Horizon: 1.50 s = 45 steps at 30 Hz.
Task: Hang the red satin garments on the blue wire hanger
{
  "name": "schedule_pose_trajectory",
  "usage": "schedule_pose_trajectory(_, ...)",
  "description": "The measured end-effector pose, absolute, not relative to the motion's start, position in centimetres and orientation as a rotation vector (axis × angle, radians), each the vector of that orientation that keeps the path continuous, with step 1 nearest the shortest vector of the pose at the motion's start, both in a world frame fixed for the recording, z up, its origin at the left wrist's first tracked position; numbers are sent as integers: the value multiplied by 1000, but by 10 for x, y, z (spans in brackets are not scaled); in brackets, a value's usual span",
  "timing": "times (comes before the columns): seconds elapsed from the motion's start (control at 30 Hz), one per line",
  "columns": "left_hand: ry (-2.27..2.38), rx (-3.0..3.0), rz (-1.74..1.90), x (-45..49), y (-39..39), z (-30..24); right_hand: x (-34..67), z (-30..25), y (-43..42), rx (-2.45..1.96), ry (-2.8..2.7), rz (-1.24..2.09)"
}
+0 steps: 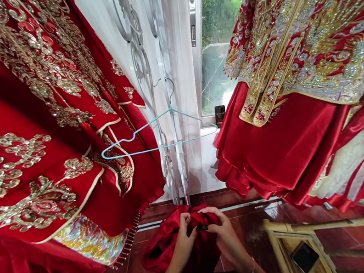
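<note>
At the bottom middle, a bunched red garment [162, 247] hangs low over the tiled floor. My left hand [185, 230] pinches its upper edge between thumb and fingers. On the other side my right hand [219, 225] grips the same cloth, its fingers curled over the fabric. Both thumbs come close together at a small dark spot, which I cannot make out. Above my hands a light blue wire hanger [159, 148] hangs with no clothing on it, its hook near the white metal scrollwork [147, 67].
Red embroidered dresses [51, 107] fill the left side. A beaded red jacket [292, 43] over a red skirt [285, 147] hangs at right. A phone [221, 115] stands by the window [219, 46]. Another phone [305, 257] lies on a wooden chair [281, 250] at lower right.
</note>
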<state>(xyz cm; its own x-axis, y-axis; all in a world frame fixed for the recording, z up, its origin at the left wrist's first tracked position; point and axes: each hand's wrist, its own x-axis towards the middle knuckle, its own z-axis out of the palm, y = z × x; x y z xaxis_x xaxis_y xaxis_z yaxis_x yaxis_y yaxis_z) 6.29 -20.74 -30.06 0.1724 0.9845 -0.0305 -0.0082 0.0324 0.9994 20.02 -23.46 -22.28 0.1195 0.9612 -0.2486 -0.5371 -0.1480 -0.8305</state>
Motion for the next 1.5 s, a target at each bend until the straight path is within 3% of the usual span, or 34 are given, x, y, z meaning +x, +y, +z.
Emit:
schedule_pose_trajectory(0.13, 964, 1350, 917, 50, -207, -299, 200, -222, -237, -986, -523, 1462)
schedule_pose_trajectory(0.33, 1361, 1255, 1054, 56, -207, -311, 196, -217, -234, -973, -540, 1481)
schedule_pose_trajectory(0.6, 1359, 1351, 1058, 58, -209, -321, 193, -217, -234, -942, -532, 1469)
schedule_pose_trajectory(1.13, 1244, 1562, 960, 53, -191, -231, 197, -199, -216, -802, -673, 1418)
schedule_pose_trajectory(1.5, 1124, 1436, 1108, 40, -194, -225, 201, -180, -215, -798, -846, 1354)
